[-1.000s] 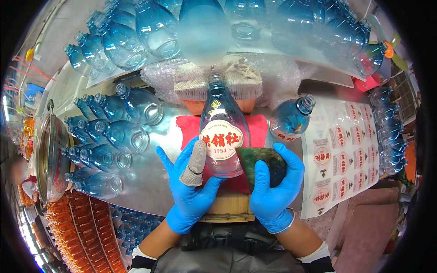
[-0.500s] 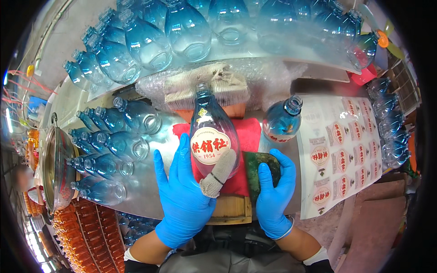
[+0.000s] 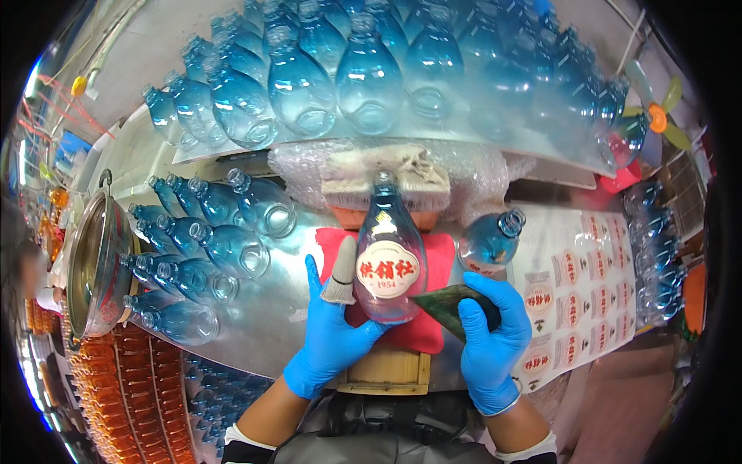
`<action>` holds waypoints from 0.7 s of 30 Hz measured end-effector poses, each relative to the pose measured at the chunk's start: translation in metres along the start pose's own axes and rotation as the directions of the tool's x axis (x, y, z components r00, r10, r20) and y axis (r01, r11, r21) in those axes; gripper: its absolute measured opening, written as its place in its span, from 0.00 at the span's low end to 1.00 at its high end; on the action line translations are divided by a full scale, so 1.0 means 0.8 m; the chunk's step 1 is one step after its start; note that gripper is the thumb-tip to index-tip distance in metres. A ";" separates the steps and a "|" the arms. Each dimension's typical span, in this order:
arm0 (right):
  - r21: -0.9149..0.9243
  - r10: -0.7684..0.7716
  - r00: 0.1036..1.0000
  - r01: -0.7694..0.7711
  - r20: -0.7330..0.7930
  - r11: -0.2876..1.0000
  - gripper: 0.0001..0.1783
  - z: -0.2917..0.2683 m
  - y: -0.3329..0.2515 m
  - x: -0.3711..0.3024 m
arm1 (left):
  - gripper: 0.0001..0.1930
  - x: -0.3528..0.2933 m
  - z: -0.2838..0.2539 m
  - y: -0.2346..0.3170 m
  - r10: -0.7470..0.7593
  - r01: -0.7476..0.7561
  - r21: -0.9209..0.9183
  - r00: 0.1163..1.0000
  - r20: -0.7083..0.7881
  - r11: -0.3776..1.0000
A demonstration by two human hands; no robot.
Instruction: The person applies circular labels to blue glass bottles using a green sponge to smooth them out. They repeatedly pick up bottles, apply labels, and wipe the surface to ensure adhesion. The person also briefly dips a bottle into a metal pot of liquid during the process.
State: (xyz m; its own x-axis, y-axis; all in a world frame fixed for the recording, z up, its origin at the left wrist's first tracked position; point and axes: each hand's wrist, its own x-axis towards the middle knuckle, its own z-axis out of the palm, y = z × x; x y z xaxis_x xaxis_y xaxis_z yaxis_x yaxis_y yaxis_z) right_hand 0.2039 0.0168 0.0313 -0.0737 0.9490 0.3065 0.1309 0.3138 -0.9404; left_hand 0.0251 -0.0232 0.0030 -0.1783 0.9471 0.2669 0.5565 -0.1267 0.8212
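A blue-tinted glass bottle [image 3: 379, 224] lies neck away from me on a red cloth [image 3: 440, 271], with a cream oval label [image 3: 386, 269] with red print facing up. My left hand [image 3: 332, 340], in a blue glove, braces it: the thumb is at the base and a finger wearing a grey knit finger cot [image 3: 340, 274] is along its left side. My gloved right hand [image 3: 495, 340] pinches a dark green flat scraper [image 3: 452, 308], tilted, with its tip at the bottle's lower right side near the label. The bottle's neck rests against a cloth-padded block [image 3: 386, 189].
Another blue bottle [image 3: 491, 240] stands right of the cloth, beside a sheet of printed labels [image 3: 576, 294]. Several bottles lie at the left [image 3: 247, 251]; many stand on the raised shelf behind [image 3: 367, 77]. A metal basin [image 3: 97, 271] is far left, a wooden block [image 3: 386, 373] in front.
My left hand's cot-covered finger has gone from over the label to the bottle's left side. My right hand has brought the scraper up to the bottle. The view has shifted.
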 end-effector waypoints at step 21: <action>-0.332 -0.309 0.930 0.361 0.199 0.872 0.16 0.033 -0.040 0.113 | 0.43 0.012 -0.026 0.017 0.069 -0.078 0.223 0.996 0.049 0.972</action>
State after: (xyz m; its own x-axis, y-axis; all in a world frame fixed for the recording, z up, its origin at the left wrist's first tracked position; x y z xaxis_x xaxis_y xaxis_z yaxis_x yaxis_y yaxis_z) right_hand 0.1667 0.0919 0.0851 -0.3058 0.7799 0.5462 0.4157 0.6254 -0.6603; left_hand 0.0144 -0.0222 0.0269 -0.0999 0.9494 0.2977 0.7358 -0.1309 0.6645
